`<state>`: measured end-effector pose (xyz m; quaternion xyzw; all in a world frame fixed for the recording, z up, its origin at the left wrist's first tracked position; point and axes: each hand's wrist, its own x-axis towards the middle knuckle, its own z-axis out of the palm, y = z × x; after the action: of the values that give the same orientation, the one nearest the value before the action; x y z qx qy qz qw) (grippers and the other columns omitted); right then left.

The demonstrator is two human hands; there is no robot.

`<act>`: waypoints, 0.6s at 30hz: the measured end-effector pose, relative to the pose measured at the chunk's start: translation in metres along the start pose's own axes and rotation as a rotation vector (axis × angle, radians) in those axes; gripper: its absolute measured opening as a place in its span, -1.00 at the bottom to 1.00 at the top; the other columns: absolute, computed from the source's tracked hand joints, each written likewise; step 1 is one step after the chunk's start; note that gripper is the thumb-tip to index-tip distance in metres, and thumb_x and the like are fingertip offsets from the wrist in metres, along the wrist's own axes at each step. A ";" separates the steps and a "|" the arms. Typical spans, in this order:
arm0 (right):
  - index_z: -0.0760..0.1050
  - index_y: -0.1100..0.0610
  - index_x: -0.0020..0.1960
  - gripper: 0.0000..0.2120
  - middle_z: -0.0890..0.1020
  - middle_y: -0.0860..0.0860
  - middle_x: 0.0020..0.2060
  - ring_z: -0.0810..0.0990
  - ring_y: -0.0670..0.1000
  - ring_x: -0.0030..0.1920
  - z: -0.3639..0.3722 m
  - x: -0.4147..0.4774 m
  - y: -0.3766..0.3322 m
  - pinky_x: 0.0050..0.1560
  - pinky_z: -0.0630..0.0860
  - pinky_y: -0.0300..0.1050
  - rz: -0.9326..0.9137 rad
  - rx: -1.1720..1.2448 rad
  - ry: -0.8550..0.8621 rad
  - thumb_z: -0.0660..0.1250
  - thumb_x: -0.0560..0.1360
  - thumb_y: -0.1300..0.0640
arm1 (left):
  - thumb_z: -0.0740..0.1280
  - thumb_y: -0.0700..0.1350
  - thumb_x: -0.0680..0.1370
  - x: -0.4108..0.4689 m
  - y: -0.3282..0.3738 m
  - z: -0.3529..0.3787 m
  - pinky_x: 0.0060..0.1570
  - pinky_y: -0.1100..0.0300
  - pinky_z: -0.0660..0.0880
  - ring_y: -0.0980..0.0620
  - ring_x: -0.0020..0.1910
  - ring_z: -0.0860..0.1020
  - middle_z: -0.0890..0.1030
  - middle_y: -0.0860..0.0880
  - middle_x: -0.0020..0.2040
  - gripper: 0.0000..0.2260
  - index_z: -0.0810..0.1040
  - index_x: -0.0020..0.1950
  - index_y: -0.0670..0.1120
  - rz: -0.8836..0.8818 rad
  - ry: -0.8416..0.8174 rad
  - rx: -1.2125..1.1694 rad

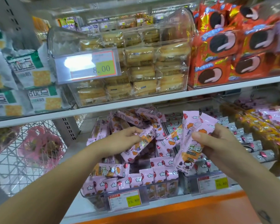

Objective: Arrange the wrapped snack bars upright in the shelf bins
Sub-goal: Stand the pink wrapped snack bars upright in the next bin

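— Since the shelf [168, 202] holds several bins, how tidy is the clear bin [89, 197] of pink snack bars?

— About half done, I'd say. The front rows [153, 175] stand upright, packed edge to edge behind the price tag [129, 202]. One flat bar [108, 169] lies across them on the left. The back is a loose heap [136, 117], its bars crossed and tilted.

— And the hands?

— Both are over the middle of the bin. The right hand [217, 143] has its fingers and thumb closed around what look like two bars [191, 143], held nearly upright. The left hand [124, 136] pinches the top end of a slanting bar [142, 142] that points down into the bin.

— What's left?

— As I judge it, those three need standing in a row, then the heap and the flat bar need the same. The grey bars [242, 136] next door look orderly.
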<state>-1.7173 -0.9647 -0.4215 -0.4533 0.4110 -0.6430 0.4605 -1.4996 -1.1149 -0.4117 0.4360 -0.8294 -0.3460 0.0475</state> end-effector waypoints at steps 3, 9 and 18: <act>0.51 0.13 -0.09 -0.47 0.65 -0.04 -0.37 0.63 -0.05 -0.32 -0.001 -0.001 -0.002 -0.34 0.54 -0.28 0.013 0.026 0.025 0.66 0.04 0.09 | 0.20 0.14 0.57 -0.004 0.006 -0.001 -0.01 0.20 0.41 0.09 -0.06 0.52 0.53 0.11 0.02 -0.69 0.37 0.29 0.12 -0.020 -0.092 0.163; 0.56 0.10 -0.01 -0.19 0.68 -0.01 -0.26 0.66 -0.04 -0.25 -0.003 -0.001 0.000 -0.28 0.56 -0.26 -0.005 0.006 0.054 0.65 -0.20 -0.18 | 0.36 0.05 0.49 0.005 0.022 0.003 -0.31 0.25 0.37 0.11 -0.35 0.42 0.60 0.05 -0.14 -0.73 0.40 0.11 0.02 -0.081 -0.202 0.161; 0.48 0.12 -0.06 -0.69 0.65 -0.09 -0.38 0.63 -0.15 -0.34 -0.005 -0.003 -0.001 -0.34 0.53 -0.32 0.003 0.021 0.041 0.44 0.22 0.23 | 0.30 -0.11 0.57 0.019 0.021 0.029 0.06 0.22 0.56 0.16 -0.11 0.56 0.54 0.00 -0.05 -0.66 0.41 0.33 -0.12 -0.156 -0.280 -0.163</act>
<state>-1.7219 -0.9610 -0.4221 -0.4343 0.4143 -0.6559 0.4578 -1.5370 -1.1062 -0.4247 0.4411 -0.7608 -0.4721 -0.0601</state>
